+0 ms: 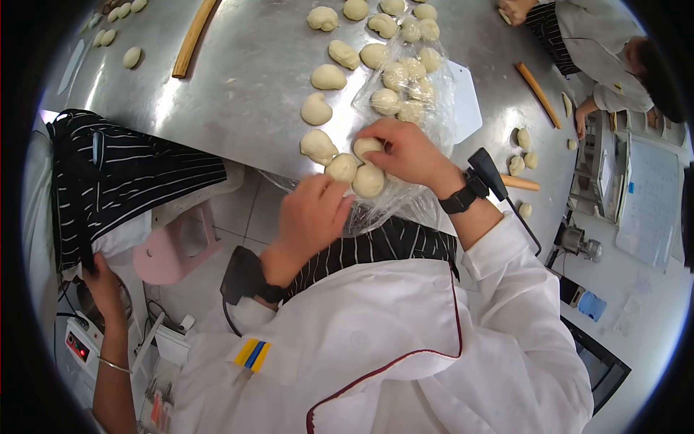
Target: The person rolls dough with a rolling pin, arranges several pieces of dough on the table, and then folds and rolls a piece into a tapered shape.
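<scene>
My right hand (401, 148) curls its thumb and fingers around a pale dough ball (368, 149) near the table's front edge. Lower and to the left, my left hand (311, 213) is smeared by motion, its fingertips right at another dough ball (341, 168). Between the two hands lies a smooth, round dough ball (369, 181). A larger, folded dough piece (318, 146) sits just beyond my left fingers. Clear plastic wrap (416, 199) hangs under my right wrist and also covers several dough balls (396, 75) farther up the table.
Uncovered dough pieces (329, 77) line the steel table (246, 101). A white scraper board (465, 105) is beside the wrap. Rolling pins (194, 40) lie left and right. One co-worker (108, 188) stands at left; another person (600, 36) works at upper right.
</scene>
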